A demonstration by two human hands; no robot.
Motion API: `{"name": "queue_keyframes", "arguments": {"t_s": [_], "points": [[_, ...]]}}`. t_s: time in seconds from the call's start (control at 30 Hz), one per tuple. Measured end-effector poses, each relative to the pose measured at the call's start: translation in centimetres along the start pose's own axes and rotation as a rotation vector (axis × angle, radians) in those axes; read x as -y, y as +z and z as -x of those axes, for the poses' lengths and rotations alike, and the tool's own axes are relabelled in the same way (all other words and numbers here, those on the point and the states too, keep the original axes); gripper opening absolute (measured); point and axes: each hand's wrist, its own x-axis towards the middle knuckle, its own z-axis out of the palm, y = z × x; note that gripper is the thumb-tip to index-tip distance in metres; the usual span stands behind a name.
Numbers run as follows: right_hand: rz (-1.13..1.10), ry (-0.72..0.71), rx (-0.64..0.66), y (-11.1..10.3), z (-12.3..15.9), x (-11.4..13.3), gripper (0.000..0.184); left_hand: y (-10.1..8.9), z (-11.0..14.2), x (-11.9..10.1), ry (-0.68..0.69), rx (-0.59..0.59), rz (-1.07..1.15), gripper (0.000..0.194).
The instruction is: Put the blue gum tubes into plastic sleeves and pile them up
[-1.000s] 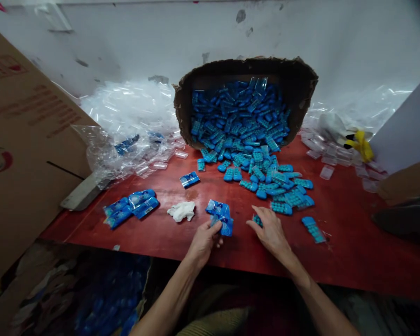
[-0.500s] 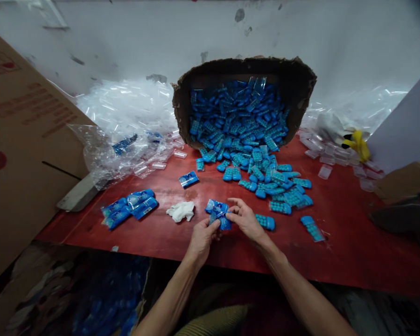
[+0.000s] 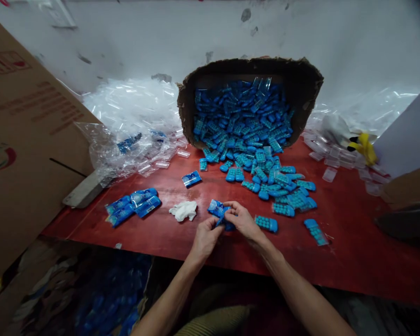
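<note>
The red bench [image 3: 182, 235] runs across everything in front of me. At its left stands a tall brown carton [image 3: 24, 135] with red printing; I cannot see inside it. At the far middle a torn-edged cardboard box [image 3: 312, 100] lies with its mouth facing me, heaped inside with small blue-ended packs [image 3: 241, 109]. These spill over its lower edge onto the bench, trailing toward the near right; the nearest ones are clear-sided and show rows of round teal pieces within.

Left of the box is a big mound of clear plastic [image 3: 129, 105], with a few blue pieces caught in the film. To the right of the box lie loose clear cases [image 3: 339, 156], with a yellow item [image 3: 367, 149] beside them.

My hands are at the near middle, both narrow. The left hand [image 3: 203, 238] pinches a blue packet [image 3: 215, 206] between thumb and fingers, and the right hand [image 3: 243, 221] has its fingertips closed on it too; whether several overlap there, I cannot tell. To the left is a group of blue sachets [image 3: 133, 205], what they contain hidden, then a crumpled white wad [image 3: 184, 211], and farther off a single sachet [image 3: 192, 179].
</note>
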Motion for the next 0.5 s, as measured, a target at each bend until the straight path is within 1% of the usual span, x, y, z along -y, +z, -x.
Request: {"name": "queue_keyframes", "arguments": {"t_s": [0.1,0.17,0.23,0.3,0.4,0.5], "points": [[0.028,-0.075,0.026,0.1,0.1,0.1,0.026,-0.1,0.1,-0.1,0.048,-0.044,-0.063,0.024],[0.054,-0.126,0.037,0.3,0.2,0.0,0.022,0.0,0.2,-0.1,0.081,-0.084,-0.048,0.027],[0.082,-0.17,0.027,0.4,0.4,-0.2,0.019,0.1,0.1,0.0,0.098,-0.093,-0.012,0.027],[0.113,-0.197,0.008,0.5,0.6,-0.5,0.017,0.3,-0.1,0.1,0.062,-0.051,0.049,0.028],[0.125,-0.186,-0.012,0.5,0.7,-0.8,0.016,0.4,-0.5,0.4,-0.03,0.04,0.132,0.034],[0.101,-0.172,-0.023,0.4,0.7,-1.0,0.02,0.3,-0.6,0.4,-0.051,0.086,0.163,0.033]]}}
